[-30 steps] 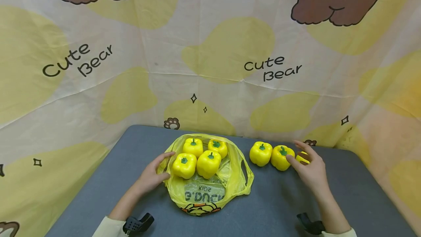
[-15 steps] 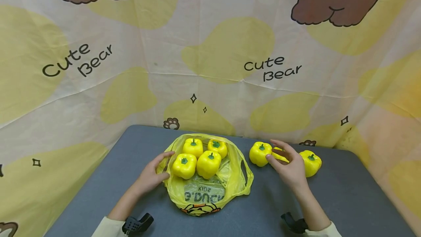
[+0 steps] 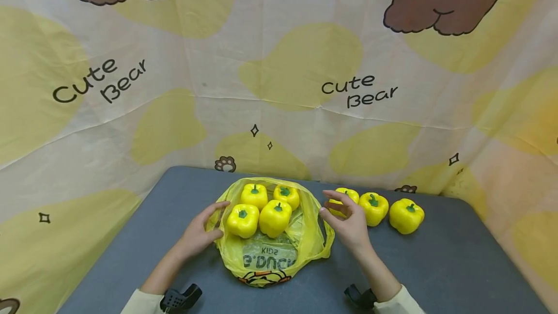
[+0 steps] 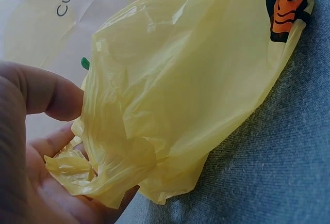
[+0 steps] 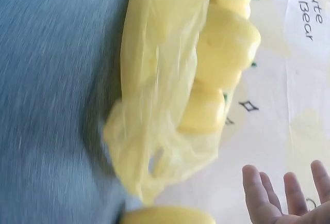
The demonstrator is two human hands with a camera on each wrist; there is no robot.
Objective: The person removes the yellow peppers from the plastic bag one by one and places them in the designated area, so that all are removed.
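My left hand (image 3: 197, 231) holds the left side of a yellow plastic bag (image 3: 314, 248). In the left wrist view, the bunched handle of the bag passes over the palm between thumb and fingers. Several yellow bell peppers (image 3: 275, 218) with green stems sit upright in the bag's wide mouth. My right hand (image 3: 350, 219) is empty, its fingers apart, between the bag and the leftmost loose bell pepper (image 3: 354, 195), which it partly hides. Extended fingers (image 5: 252, 188) show in the right wrist view, clear of the bag.
Two more loose bell peppers, a middle one (image 3: 375, 209) and a right one (image 3: 406, 216), stand in a row on the grey table (image 3: 457, 256). A printed cloth (image 3: 283, 62) hangs behind the table's back edge.
My right hand has swept left along the row of loose bell peppers, uncovering the middle and right ones. The left hand and the bag have stayed in place.
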